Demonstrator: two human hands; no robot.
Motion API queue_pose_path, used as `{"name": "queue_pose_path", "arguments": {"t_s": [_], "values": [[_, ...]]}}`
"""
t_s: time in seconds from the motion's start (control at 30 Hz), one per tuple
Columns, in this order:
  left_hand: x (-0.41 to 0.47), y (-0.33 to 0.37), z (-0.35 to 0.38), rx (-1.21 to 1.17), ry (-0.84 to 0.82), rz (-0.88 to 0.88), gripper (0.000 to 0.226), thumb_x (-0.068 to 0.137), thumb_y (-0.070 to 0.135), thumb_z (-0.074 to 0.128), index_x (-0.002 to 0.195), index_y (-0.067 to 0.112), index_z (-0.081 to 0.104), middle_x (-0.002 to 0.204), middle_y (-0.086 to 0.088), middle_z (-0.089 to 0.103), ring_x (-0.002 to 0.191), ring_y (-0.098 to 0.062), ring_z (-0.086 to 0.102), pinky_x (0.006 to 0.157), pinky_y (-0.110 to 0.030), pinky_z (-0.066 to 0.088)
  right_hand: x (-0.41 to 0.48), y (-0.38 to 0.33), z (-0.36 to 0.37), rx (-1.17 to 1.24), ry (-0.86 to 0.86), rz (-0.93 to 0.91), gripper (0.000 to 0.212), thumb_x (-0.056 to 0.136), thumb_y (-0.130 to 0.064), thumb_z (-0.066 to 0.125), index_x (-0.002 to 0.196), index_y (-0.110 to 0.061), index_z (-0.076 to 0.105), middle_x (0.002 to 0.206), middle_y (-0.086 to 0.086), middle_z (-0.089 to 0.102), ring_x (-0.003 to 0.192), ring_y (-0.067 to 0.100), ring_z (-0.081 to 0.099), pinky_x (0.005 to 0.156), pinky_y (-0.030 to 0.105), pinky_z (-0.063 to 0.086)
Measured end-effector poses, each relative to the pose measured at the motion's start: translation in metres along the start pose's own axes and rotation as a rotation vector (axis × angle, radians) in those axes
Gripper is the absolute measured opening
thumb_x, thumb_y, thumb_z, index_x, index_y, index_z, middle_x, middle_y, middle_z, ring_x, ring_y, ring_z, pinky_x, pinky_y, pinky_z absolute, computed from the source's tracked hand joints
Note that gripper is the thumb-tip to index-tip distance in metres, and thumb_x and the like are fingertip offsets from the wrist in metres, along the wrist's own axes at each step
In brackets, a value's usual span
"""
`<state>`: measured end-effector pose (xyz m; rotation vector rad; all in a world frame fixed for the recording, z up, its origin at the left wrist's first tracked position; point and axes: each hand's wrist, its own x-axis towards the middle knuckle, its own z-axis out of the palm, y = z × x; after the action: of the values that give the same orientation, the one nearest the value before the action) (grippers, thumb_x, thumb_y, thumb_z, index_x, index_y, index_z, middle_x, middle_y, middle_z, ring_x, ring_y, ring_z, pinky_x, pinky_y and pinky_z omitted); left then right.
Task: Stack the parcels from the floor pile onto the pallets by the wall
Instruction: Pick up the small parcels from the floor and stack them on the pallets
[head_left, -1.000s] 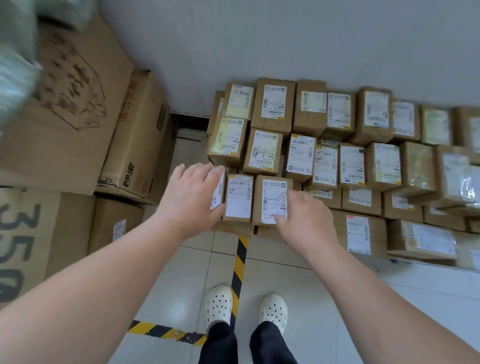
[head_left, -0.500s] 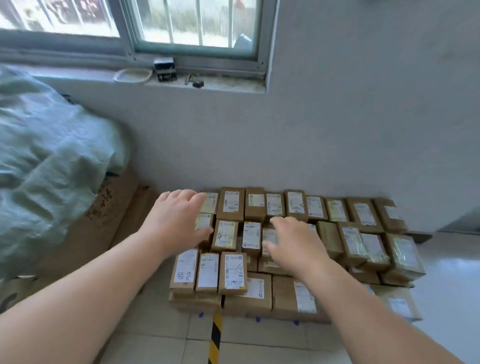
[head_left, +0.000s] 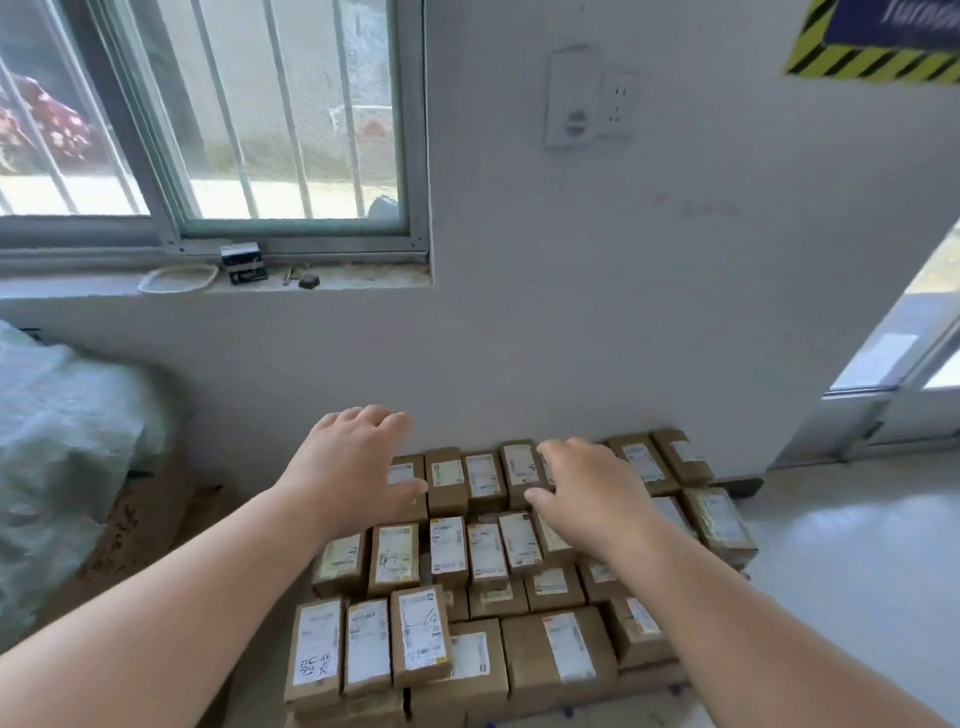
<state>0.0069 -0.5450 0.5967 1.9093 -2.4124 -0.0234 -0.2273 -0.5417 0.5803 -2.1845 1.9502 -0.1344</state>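
Note:
Several small brown cardboard parcels (head_left: 488, 566) with white labels lie packed in rows against the white wall, stacked in layers. My left hand (head_left: 353, 467) hovers above the stack's back left corner, fingers spread and relaxed, holding nothing. My right hand (head_left: 587, 488) hovers over the middle rows with fingers loosely extended, also empty. Neither hand visibly touches a parcel. The pallet under the stack is hidden by the parcels.
A green woven sack (head_left: 62, 457) lies on large cardboard boxes (head_left: 140, 530) at the left. A barred window (head_left: 208, 119) with a cluttered sill is above. A doorway (head_left: 914, 353) opens at the right beside pale floor tiles (head_left: 857, 571).
My view has tilted upward from the floor and my feet to the wall and window. Both hands lifted off the front parcels and now float over the back rows.

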Motion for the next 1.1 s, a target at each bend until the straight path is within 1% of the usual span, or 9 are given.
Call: {"name": "queue_pose_path", "arguments": {"t_s": [0.13,0.2,0.3,0.4,0.57,0.7,0.83,0.97,1.1], "values": [[0.021,0.002,-0.001,0.001,-0.028,0.114,0.074,0.091,0.062,0.050,0.152,0.027,0.026,0.154,0.005,0.035,0.143,-0.017,0.029,0.118,-0.033,0.019,-0.014,0.008,-0.004,0.000,0.034,0.132,0.038,0.096,-0.039,0.055,0.128,-0.019,0.051,0.123,0.002,0.058,0.109,0.022,0.055,0.093,0.037,0.048],[0.032,0.003,0.000,0.002,-0.038,0.193,0.075,0.091,0.062,0.049,0.153,0.027,0.024,0.154,0.005,0.034,0.144,-0.017,0.029,0.118,-0.033,0.019,-0.024,0.010,-0.004,-0.001,0.067,0.216,0.044,0.096,-0.040,0.055,0.134,-0.019,0.048,0.125,0.002,0.057,0.113,0.023,0.054,0.096,0.039,0.046],[0.044,0.004,0.002,0.001,-0.053,0.335,0.075,0.091,0.063,0.048,0.152,0.028,0.025,0.154,0.006,0.035,0.142,-0.016,0.031,0.117,-0.032,0.020,-0.047,0.006,0.000,0.011,0.117,0.369,0.050,0.096,-0.042,0.054,0.140,-0.020,0.043,0.134,0.003,0.053,0.122,0.024,0.050,0.102,0.039,0.041],[0.048,0.008,0.004,0.007,-0.091,0.480,0.076,0.090,0.064,0.050,0.152,0.027,0.026,0.152,0.007,0.037,0.141,-0.016,0.034,0.117,-0.033,0.022,-0.079,-0.005,0.009,0.033,0.112,0.544,0.053,0.097,-0.040,0.052,0.144,-0.020,0.038,0.140,0.004,0.049,0.127,0.026,0.046,0.106,0.040,0.038],[0.036,0.032,0.018,0.042,-0.131,0.703,0.078,0.088,0.066,0.049,0.151,0.025,0.029,0.150,0.005,0.041,0.138,-0.017,0.039,0.116,-0.035,0.028,-0.152,-0.023,0.032,0.063,0.123,0.802,0.045,0.097,-0.037,0.050,0.138,-0.019,0.042,0.138,0.007,0.049,0.122,0.028,0.048,0.101,0.039,0.039],[0.003,0.081,0.031,0.068,-0.172,0.921,0.079,0.089,0.067,0.048,0.152,0.025,0.026,0.153,0.005,0.038,0.140,-0.017,0.037,0.115,-0.034,0.031,-0.234,-0.031,0.047,0.035,0.094,1.024,0.053,0.097,-0.043,0.050,0.142,-0.017,0.040,0.140,0.008,0.048,0.124,0.029,0.048,0.102,0.038,0.037],[-0.045,0.143,0.041,0.047,-0.211,1.139,0.079,0.088,0.064,0.053,0.152,0.025,0.029,0.152,0.003,0.040,0.139,-0.018,0.038,0.112,-0.034,0.034,-0.321,-0.038,0.061,0.078,0.105,1.261,0.053,0.097,-0.045,0.051,0.142,-0.017,0.042,0.141,0.006,0.048,0.126,0.028,0.046,0.104,0.038,0.036],[-0.109,0.211,0.046,0.063,-0.244,1.339,0.076,0.087,0.062,0.056,0.150,0.027,0.031,0.148,0.004,0.044,0.133,-0.018,0.044,0.105,-0.033,0.040,-0.408,-0.048,0.079,0.137,0.140,1.458,0.049,0.097,-0.042,0.050,0.139,-0.017,0.044,0.138,0.006,0.049,0.124,0.028,0.047,0.104,0.038,0.035],[-0.190,0.282,0.052,0.099,-0.241,1.511,0.079,0.088,0.065,0.052,0.152,0.028,0.025,0.147,0.004,0.043,0.127,-0.017,0.049,0.099,-0.032,0.046,-0.503,-0.062,0.102,0.183,0.167,1.641,0.047,0.097,-0.040,0.051,0.137,-0.016,0.045,0.136,0.007,0.050,0.123,0.029,0.047,0.104,0.038,0.035]]}}
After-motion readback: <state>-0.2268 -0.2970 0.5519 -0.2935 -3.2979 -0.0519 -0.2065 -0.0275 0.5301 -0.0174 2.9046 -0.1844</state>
